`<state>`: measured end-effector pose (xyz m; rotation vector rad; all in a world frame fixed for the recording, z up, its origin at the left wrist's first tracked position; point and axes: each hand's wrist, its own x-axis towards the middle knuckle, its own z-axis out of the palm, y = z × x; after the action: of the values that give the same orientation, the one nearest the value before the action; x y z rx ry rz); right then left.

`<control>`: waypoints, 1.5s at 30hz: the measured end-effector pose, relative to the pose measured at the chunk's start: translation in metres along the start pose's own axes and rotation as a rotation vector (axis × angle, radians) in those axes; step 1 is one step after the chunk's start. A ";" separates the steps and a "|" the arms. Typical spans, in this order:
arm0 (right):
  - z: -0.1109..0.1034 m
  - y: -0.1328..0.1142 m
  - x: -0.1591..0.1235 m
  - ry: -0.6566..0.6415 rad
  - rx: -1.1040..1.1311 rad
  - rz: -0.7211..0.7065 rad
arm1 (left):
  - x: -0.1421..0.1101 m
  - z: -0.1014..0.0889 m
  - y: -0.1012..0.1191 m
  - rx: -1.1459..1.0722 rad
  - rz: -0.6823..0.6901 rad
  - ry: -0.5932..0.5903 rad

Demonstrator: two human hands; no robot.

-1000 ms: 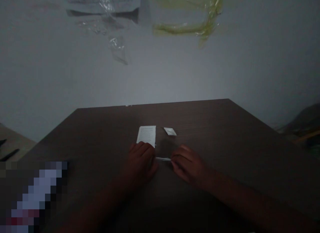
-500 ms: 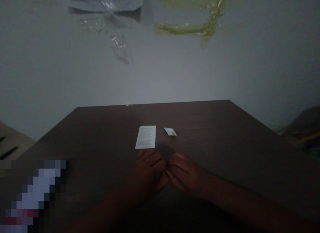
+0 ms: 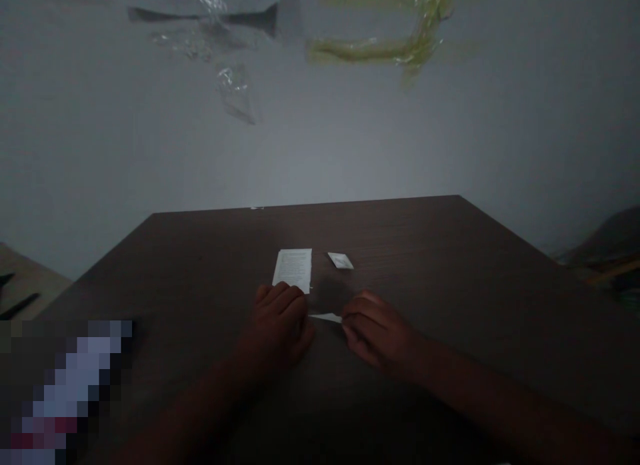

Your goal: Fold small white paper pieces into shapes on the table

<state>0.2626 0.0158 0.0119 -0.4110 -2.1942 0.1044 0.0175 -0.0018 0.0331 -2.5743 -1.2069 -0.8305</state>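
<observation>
A small folded piece of white paper [image 3: 327, 317] stretches between my two hands, just above the dark table. My right hand [image 3: 380, 332] pinches its right end with thumb and fingers. Its left end disappears at my left hand [image 3: 280, 325], whose fingers are curled closed around it; the grip itself is hidden. Beyond my left knuckles lies a printed sheet [image 3: 294, 268], its lower edge partly covered by that hand. To the right of the sheet rests a small creased white paper piece [image 3: 341, 260].
The brown wooden table [image 3: 200, 272] meets a pale wall [image 3: 320, 138] at its far edge. A blurred-out light-coloured object [image 3: 75, 385] lies at the left front. Yellow tape [image 3: 365, 50] and clear tape [image 3: 237, 92] cling to the wall. Dark items lie beyond the left edge.
My hands were pressed together and have drawn apart, the left moving left and the right slightly right. The white paper between them has come into sight.
</observation>
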 end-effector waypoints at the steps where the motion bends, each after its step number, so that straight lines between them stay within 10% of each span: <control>1: 0.001 0.000 0.000 0.001 0.001 0.002 | 0.000 0.000 0.004 -0.029 0.008 0.015; 13: 0.007 -0.011 0.001 -0.033 0.036 -0.013 | 0.000 0.003 0.034 -0.009 0.050 -0.010; 22: -0.006 -0.003 0.000 0.009 0.015 -0.011 | -0.001 0.005 0.000 0.150 -0.060 -0.125; 32: 0.008 0.007 -0.013 -0.499 -0.098 0.034 | -0.010 0.017 -0.019 -0.150 0.048 -0.252; 45: -0.001 0.010 -0.013 -0.521 0.040 0.194 | -0.007 0.004 -0.008 -0.128 0.088 -0.425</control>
<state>0.2732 0.0208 0.0007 -0.6284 -2.6503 0.3986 0.0098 0.0000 0.0255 -2.9872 -1.1571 -0.3603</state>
